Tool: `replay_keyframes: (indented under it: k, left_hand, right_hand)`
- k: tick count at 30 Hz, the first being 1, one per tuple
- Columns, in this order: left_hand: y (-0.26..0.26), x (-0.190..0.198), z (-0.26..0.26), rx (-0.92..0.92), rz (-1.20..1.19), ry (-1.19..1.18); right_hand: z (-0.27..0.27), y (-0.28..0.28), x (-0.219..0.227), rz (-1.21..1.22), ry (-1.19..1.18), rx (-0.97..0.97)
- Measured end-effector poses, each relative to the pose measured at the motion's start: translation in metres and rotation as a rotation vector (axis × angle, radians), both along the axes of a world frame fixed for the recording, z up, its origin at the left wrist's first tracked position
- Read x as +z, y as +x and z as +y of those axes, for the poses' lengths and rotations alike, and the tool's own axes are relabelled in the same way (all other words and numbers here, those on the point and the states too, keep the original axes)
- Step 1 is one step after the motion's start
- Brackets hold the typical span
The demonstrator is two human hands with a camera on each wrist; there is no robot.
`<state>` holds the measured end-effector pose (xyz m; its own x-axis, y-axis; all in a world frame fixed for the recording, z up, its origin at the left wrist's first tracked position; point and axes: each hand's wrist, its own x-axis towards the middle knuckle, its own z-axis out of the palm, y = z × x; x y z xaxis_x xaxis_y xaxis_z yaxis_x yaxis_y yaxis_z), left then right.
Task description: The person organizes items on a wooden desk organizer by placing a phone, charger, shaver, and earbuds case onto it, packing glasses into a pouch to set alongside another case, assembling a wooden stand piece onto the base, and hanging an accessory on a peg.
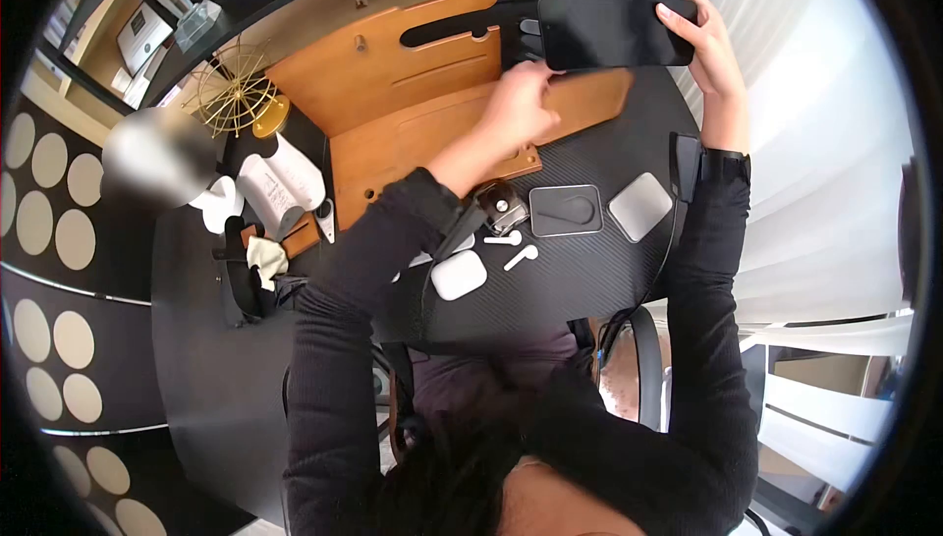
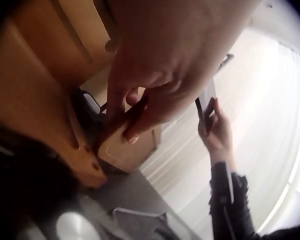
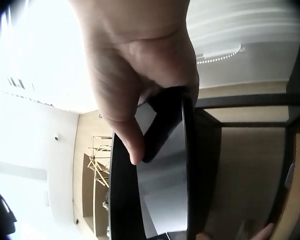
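Note:
A large black-screened phone (image 1: 614, 33) is held level, screen toward me, in my right hand (image 1: 719, 50), at the upper right of the head view. The right wrist view shows the thumb (image 3: 135, 150) lying over the screen of the phone (image 3: 165, 185). My left hand (image 1: 511, 113) reaches over the wooden desk organizer (image 1: 413, 143). In the left wrist view, the left hand (image 2: 160, 65) pinches the edge of a wooden panel (image 2: 130, 150) between thumb and fingers. That panel (image 1: 589, 109) appears in the head view as a light brown piece right of the left hand.
On the black table (image 1: 589, 281) lie two white earbuds (image 1: 521, 257), a white earbud case (image 1: 459, 275), an open metal tin (image 1: 566, 211) and its silver lid (image 1: 640, 207). A gold wire ornament (image 1: 239, 94) and white bottle (image 1: 280, 182) stand left. White curtains (image 1: 825, 192) hang right.

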<state>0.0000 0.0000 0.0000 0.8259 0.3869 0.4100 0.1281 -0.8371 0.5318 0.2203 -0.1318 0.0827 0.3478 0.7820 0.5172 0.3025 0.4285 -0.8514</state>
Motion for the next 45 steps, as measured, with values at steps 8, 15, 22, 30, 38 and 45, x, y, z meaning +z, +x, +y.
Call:
replay_keyframes:
  k: [8, 15, 22, 30, 38, 45]
  left_hand:
    - [-0.091, 0.005, 0.025, -0.059, -0.375, -1.356]
    - [-0.130, 0.013, 0.015, -0.006, -0.459, -1.537]
    - [-0.131, -0.017, 0.043, 0.100, -0.445, -1.435]
    - [-0.135, -0.017, 0.060, 0.166, -0.459, -1.433]
    - [-0.137, -0.006, 0.056, 0.186, -0.438, -1.481]
    - [-0.136, -0.009, 0.056, 0.191, -0.412, -1.399]
  right_hand:
    - [0.044, -0.070, -0.021, -0.012, -0.209, 0.181]
    - [0.083, -0.123, -0.067, 0.073, -0.291, 0.126]
    - [0.088, -0.141, -0.075, -0.891, 0.009, -0.510]
    - [0.078, -0.117, -0.071, -0.077, -0.701, 0.142]
    - [0.085, -0.107, -0.082, -0.146, -0.760, 0.200]
    - [0.083, -0.116, -0.078, 0.023, -0.725, 0.136]
